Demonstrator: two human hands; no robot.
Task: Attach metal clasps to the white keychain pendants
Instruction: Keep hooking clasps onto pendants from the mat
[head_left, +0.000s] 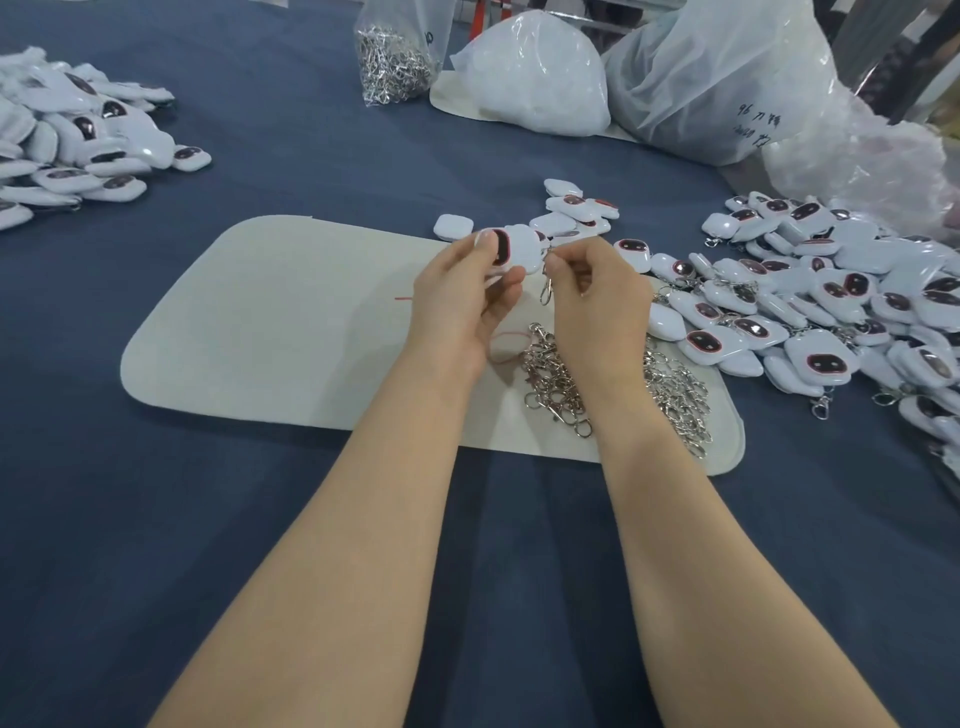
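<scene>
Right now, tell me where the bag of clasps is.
In the head view, the bag of clasps stands at top centre on the blue cloth, just left of the white bundle.

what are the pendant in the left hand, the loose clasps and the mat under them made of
Held pendant: likely glossy white plastic, given its sheen. Clasps: silvery polished metal, bright glints. Mat: matte off-white, perhaps felt or foam; unclear which.

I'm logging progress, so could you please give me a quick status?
Left hand grips white pendant. Right hand pinches metal clasp at pendant's edge. Nothing blocking.
</scene>
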